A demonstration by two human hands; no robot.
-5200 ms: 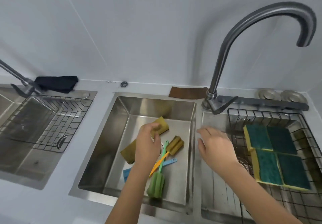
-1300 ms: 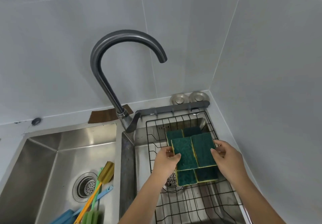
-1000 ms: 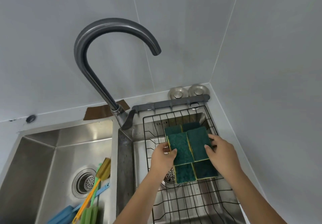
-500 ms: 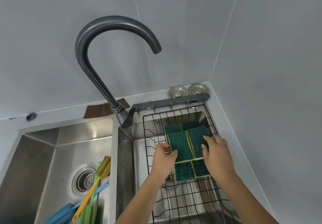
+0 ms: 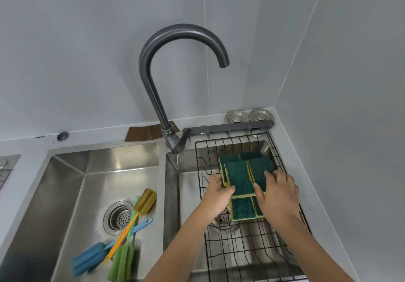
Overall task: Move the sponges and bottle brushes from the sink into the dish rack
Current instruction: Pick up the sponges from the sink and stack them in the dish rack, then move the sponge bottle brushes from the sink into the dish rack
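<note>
Two bare hands rest on a stack of green-topped, yellow-backed rectangular sponges lying in the black wire dish rack that sits over the right-hand steel basin. The left hand has its fingers curled against the left edge of the upper left sponge, thumb on its near corner; how firmly it pinches cannot be told. The right hand lies with fingers spread flat over the upper right sponge, pressing on top and not closed around it. Beneath the upper pair, more sponges of the same kind show at the far side and at the near side, so the pile is at least two layers deep.

Left of the rack, in the larger stainless steel sink, three bottle brushes lie crossed near the round drain strainer: an orange-handled brush with an olive-yellow foam head pointing far-right, a blue-handled brush with a blue foam head at the near left, and a green-handled brush with a light green foam head at the near edge. Their handles overlap.

A dark grey gooseneck tap rises between the two basins, its spout curving right. Behind the rack, in the far right corner, stand two round steel plugs.
</note>
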